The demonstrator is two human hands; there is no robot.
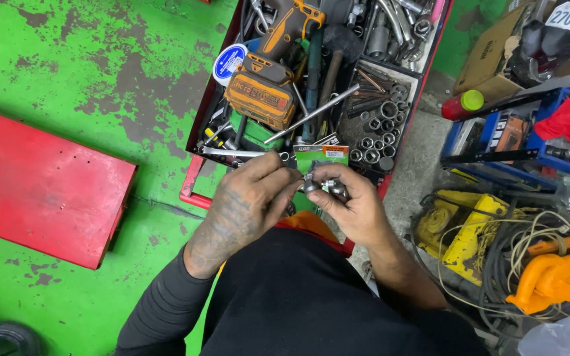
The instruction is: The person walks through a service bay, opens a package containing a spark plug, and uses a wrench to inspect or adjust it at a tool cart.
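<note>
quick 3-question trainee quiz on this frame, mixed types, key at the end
1. True or false: the left hand and the right hand both grip the small metal part.
2. What lies on top in the red toolbox? A) orange cordless drill B) paint roller C) hand saw
3. Which colour is the flat metal lid on the green floor, on the person's left?

Key: 1 true; 2 A; 3 red.
</note>
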